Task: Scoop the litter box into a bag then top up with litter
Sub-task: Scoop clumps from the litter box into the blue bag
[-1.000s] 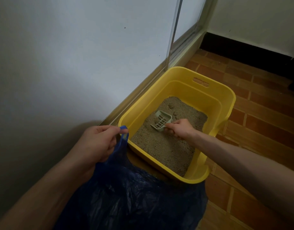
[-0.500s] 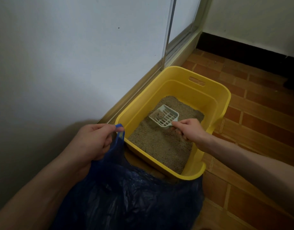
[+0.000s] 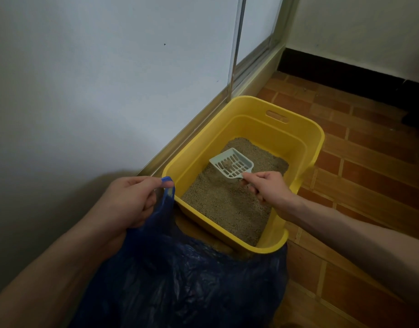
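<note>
A yellow litter box stands on the floor against the wall, with tan litter covering its bottom. My right hand grips the handle of a pale slotted scoop, held level above the litter with a small brown clump in it. A dark blue plastic bag lies in front of the box's near edge. My left hand pinches the bag's handle and holds it up beside the box's near left corner.
A white wall and a sliding-door track run along the left of the box. Brown brick-pattern floor tiles spread to the right, ending at a black skirting board at the back.
The scoop was tipped down in the litter; my right hand has lifted it out and levelled it, with a clump inside. My left hand still holds the bag handle.
</note>
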Available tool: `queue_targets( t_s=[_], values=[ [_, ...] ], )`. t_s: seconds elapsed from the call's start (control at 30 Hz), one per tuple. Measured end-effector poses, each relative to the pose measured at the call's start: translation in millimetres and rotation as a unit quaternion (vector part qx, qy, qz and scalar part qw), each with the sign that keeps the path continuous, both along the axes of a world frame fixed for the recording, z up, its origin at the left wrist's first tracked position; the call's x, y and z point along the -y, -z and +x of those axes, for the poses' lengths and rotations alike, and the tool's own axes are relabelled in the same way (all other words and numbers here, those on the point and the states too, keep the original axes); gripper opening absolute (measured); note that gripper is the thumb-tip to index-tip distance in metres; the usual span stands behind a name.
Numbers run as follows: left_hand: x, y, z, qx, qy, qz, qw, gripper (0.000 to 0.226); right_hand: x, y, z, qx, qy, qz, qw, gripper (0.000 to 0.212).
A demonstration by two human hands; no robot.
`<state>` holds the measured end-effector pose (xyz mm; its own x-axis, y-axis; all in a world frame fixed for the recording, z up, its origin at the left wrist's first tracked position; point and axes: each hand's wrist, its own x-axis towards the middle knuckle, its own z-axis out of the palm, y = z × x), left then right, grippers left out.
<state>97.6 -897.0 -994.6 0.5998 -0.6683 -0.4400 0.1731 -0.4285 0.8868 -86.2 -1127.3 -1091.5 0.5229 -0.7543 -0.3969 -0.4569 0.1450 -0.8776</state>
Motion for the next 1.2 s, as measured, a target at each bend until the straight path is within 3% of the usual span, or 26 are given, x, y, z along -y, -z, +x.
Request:
queue_targets(
  t_s=[0.3,0.57,0.7,0.93,1.2],
  values=[
    [-1,3,4,-0.003,-0.003,-0.003,1.0,0.026,-5,-19,-4,-0.02,-0.073,-0.037,0.996,0.037],
    [-6,0,9,0.001,-0.007,-0.011,1.0,0.026,-32,-64,-19,0.014,-0.238,0.092,0.967,0.038],
    [-9,-2,11,-0.001,-0.009,-0.013,1.0,0.027,-41,-75,-20,-0.007,-0.306,0.095,0.947,0.036],
    [-11,-8,9,-0.003,-0.009,-0.016,1.0,0.024,-62,-79,-9,-0.066,-0.385,-0.03,0.92,0.038],
    [-10,-5,9,-0.012,-0.016,-0.019,1.0,0.025,-100,-79,-1,-0.148,-0.474,-0.264,0.827,0.023]
  ],
)
